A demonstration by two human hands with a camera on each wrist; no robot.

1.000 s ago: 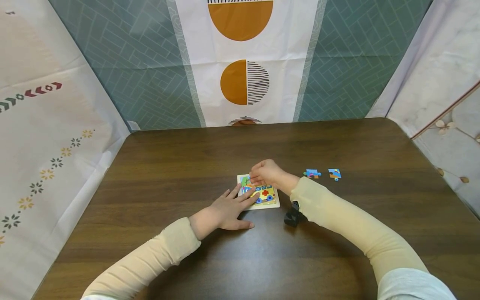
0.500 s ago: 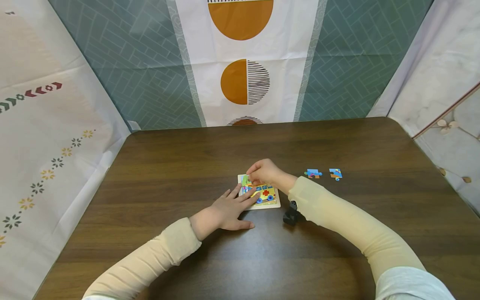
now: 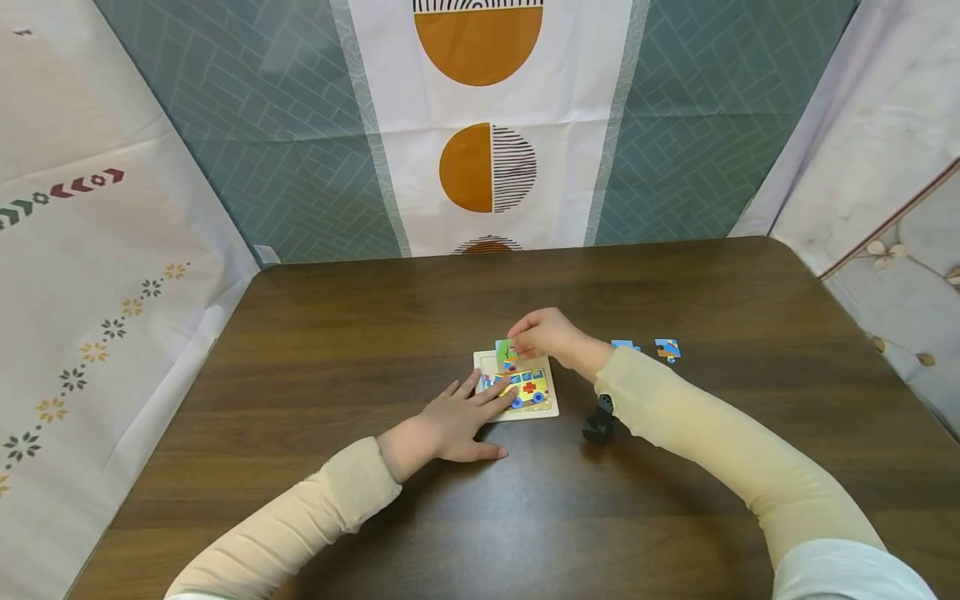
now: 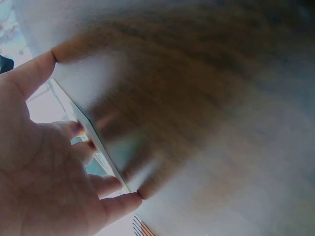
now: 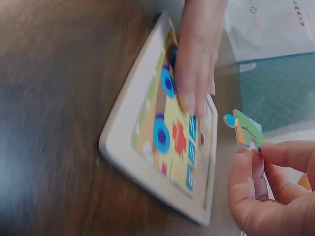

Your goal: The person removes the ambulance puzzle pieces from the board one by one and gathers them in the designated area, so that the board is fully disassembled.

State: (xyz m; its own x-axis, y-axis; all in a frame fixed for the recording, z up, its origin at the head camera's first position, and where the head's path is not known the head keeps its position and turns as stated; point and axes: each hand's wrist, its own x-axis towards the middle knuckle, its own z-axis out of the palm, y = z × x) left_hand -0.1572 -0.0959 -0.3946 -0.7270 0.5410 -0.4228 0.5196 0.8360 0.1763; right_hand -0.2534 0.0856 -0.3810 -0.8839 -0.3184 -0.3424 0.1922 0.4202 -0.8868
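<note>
A puzzle board (image 3: pixel 552 392) with a pale frame and a yellow ambulance picture lies mid-table. My left hand (image 3: pixel 459 421) rests on its left part with fingers spread and straight. In the left wrist view the fingertips (image 4: pixel 114 183) reach over the board's edge. Above the board's top edge, my right hand (image 3: pixel 551 335) pinches a green and blue jigsaw piece (image 3: pixel 505 354). The right wrist view shows that jigsaw piece (image 5: pixel 247 129) between thumb and fingertips, clear of the board. Bare pale backing shows in the board's upper part.
Two loose jigsaw pieces lie to the right: one (image 3: pixel 667 348) fully visible, the other (image 3: pixel 624 343) partly hidden by the right sleeve. A black camera (image 3: pixel 600 419) sits at the right wrist. Patterned cloths hang behind the table's far edge (image 3: pixel 420 260).
The right hand has lifted the green jigsaw piece out of the board's upper left and shifted slightly up and right. My left hand has stayed in place.
</note>
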